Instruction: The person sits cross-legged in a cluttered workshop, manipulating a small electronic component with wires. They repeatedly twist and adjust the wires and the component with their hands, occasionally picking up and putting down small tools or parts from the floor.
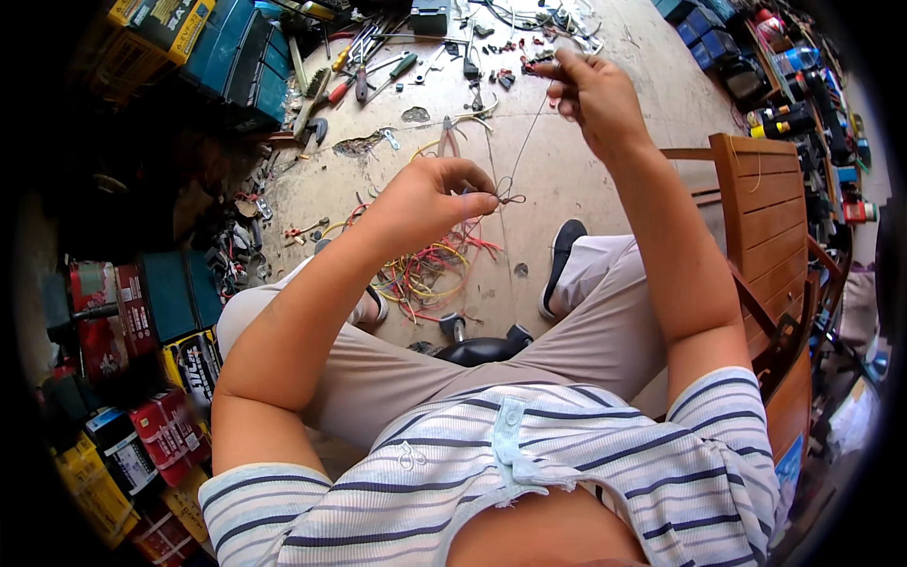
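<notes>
Between my two hands runs a thin dark wire, pulled fairly straight on its upper stretch. My left hand pinches its lower part between thumb and fingertips, where small loops stick out to the right. Higher and farther right, my right hand is closed on the upper end, its fingers bent. Whether anything else sits in the right fingers is too small to tell. Below and beyond my left hand, a tangle of red and yellow wires lies on the floor. Pliers with reddish handles lie just past that hand.
Screwdrivers and other hand tools lie on the floor ahead, near small dark parts. Boxes and teal batteries are stacked at left. A wooden chair stands close on my right, with crowded shelves beyond.
</notes>
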Demonstrator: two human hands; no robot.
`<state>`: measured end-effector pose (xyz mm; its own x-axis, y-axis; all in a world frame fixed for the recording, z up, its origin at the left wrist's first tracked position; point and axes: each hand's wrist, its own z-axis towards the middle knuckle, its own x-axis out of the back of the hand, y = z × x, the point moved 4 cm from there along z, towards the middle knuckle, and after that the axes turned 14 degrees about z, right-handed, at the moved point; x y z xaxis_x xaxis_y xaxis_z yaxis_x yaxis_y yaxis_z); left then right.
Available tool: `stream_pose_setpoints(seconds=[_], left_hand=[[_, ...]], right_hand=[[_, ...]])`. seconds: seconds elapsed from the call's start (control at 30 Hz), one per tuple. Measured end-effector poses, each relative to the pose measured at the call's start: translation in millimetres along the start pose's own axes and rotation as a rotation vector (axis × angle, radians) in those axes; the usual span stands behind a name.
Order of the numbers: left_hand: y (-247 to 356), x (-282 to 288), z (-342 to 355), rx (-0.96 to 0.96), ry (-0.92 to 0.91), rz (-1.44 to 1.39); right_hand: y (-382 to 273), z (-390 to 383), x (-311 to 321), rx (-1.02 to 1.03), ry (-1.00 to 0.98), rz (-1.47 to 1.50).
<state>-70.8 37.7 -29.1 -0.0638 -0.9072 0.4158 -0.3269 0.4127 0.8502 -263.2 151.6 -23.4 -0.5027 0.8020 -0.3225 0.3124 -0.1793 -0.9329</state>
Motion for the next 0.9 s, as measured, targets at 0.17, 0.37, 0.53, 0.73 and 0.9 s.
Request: stream_pose_setpoints(seconds=[0.17,0.37,0.53,0.73,0.9], left_hand=[[-3.8,-2.4,0.9,0.058,-0.052,-0.274],[-11.6,14.3,-3.4,0.256,0.142,-0.507],[-24.1,29.1,0.5,0.253,0.282,-0.527],[-22.2,30.1,2.4,0.179,0.367,-0.431],[-23.0,30.8,5.8,0.131,0.37,-0.401]], right_hand=[[4.2,9.0,14.5,0.048,0.139,0.03],[-0.4,-1.7,0.7,0.168,0.128,-0.258],[-8.0,-52.3,-49.1,0.125,-0.356,-0.337],[-5.9,-89.3,-80.0,-0.016,-0.503,-0.085],[-3.0,-82.3,-70.4,-0.129,-0.458,-0.229]])
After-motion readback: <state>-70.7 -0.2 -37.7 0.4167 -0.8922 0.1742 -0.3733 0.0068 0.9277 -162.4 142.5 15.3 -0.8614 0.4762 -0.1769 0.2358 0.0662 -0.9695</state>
